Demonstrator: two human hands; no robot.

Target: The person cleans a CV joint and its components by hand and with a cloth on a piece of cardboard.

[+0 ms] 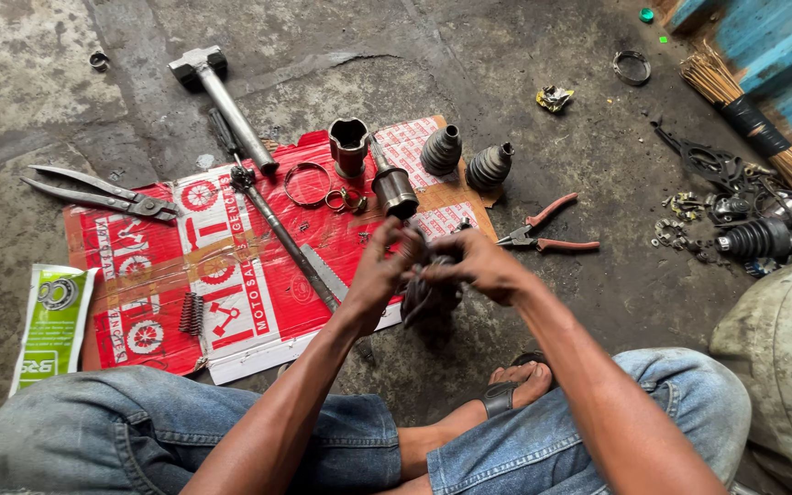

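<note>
1. Concrete floor [524, 110], stained, carrying everything.
2. One red cardboard sheet [167, 275] flattened on the floor, parts and tools spread across it.
3. One green pouch [52, 325] on the floor just off the sheet's left edge.
4. One hammer [222, 101], handle end lying over the sheet's top edge, head out on bare floor.
5. One long shaft [281, 234] slanting across the sheet's middle toward the near edge.
6. One large pair of pliers [103, 194] across the sheet's top left corner.
7. One red-handled pair of pliers [547, 236] on the floor, right of the sheet.
8. Two ribbed black boots [442, 149] standing at the sheet's top right corner, side by side; a metal cup [348, 145] and a joint housing [394, 188] just left of them.
9. One wire ring [307, 183] and one small spring [192, 313] lying on the sheet.
10. Dark boot [428, 293] held up above the sheet's right near corner, between both hands, largely hidden by them.
11. Left hand [382, 266] curled against the dark boot's left side, fingers bent around it.
12. Right hand [474, 264] closed over its top, fingertips pinching the rubber edge.
</note>
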